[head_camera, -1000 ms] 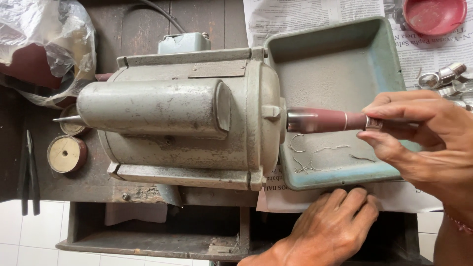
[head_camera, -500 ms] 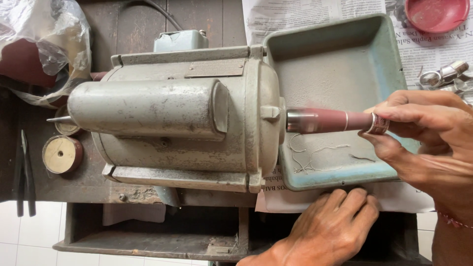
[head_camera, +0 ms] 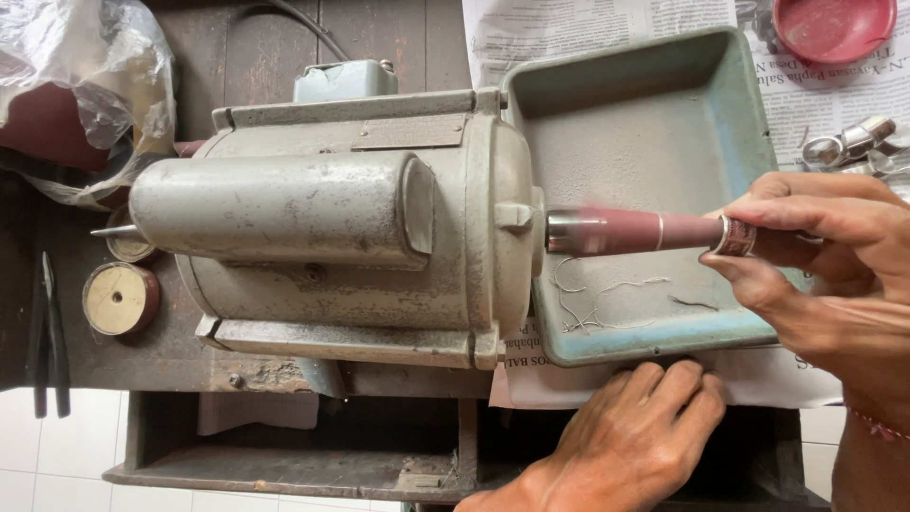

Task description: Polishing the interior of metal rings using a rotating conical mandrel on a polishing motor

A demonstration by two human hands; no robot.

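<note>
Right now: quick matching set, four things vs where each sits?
Things:
1. ring
2. red dish
3. pliers
4. left hand

Places:
A. top right, on the newspaper
B. far left of the bench
C. on the tapered spindle, pinched by the right hand
D. bench front edge, below the tray

Pairs: 1-C, 2-A, 3-B, 4-D

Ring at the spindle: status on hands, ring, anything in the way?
Right hand pinches metal ring on red tapered spindle. Left hand flat on bench edge. Grey tray beneath, nothing blocking.
</note>
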